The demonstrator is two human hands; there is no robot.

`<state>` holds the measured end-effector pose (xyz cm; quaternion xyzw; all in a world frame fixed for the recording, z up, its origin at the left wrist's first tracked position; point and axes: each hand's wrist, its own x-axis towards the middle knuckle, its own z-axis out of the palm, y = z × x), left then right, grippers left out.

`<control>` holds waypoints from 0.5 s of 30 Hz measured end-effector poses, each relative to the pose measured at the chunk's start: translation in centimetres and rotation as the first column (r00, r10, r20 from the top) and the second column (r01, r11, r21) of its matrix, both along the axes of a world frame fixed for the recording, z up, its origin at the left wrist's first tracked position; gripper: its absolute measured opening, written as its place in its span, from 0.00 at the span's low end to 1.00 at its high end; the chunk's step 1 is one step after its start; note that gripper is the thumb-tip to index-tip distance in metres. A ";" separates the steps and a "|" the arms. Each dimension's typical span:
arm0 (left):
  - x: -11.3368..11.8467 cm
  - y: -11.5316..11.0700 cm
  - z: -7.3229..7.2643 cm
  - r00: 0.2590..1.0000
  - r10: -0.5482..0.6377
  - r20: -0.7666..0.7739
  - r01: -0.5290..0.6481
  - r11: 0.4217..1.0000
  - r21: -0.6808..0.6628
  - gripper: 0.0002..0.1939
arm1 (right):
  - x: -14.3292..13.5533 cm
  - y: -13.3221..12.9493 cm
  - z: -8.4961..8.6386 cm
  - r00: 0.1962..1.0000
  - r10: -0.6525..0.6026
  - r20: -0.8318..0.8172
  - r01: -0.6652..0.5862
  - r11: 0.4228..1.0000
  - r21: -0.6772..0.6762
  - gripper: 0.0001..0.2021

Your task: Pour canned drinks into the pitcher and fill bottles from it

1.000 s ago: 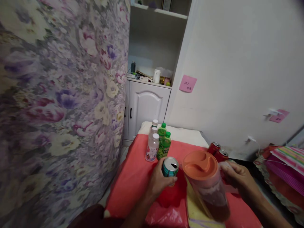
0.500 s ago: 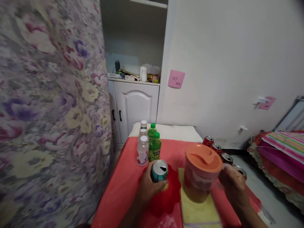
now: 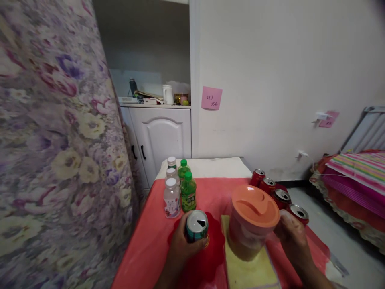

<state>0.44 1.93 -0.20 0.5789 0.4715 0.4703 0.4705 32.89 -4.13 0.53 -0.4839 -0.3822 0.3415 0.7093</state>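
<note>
My left hand (image 3: 184, 245) is wrapped round an opened teal drink can (image 3: 197, 226), held upright over a red scalloped tray (image 3: 212, 263). At the right, my right hand (image 3: 291, 230) grips the handle side of a clear plastic pitcher (image 3: 245, 243), its fingers closed. An orange lid (image 3: 255, 205) covers the pitcher, and a brownish liquid shows low inside. Beneath it lies a folded yellow cloth (image 3: 248, 275). The pitcher leans slightly; whether its base touches the cloth I cannot tell.
Clear bottles with white caps (image 3: 172, 200) and green bottles (image 3: 188, 193) stand in rows beyond my left hand. Several opened red cans (image 3: 297, 213) line the right side of the red-covered table (image 3: 141, 245). A floral curtain (image 3: 60, 160) hangs at left; a bed (image 3: 357, 184) is at right.
The view has swung a little to the right, so most things appear further left. Both hands keep their holds on the can and the pitcher.
</note>
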 end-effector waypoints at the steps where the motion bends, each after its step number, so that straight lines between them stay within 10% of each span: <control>1: 0.1 0.0 -0.2 1.000 0.000 0.006 0.000 1.000 0.004 0.40 | 0.2 0.0 -0.4 0.999 -0.018 0.037 0.018 1.000 -0.002 0.18; 15: 0.6 -1.5 1.8 1.000 -0.028 0.014 0.027 1.000 0.011 0.34 | 1.0 -4.5 -2.7 0.873 -0.394 0.287 0.405 0.914 0.024 0.23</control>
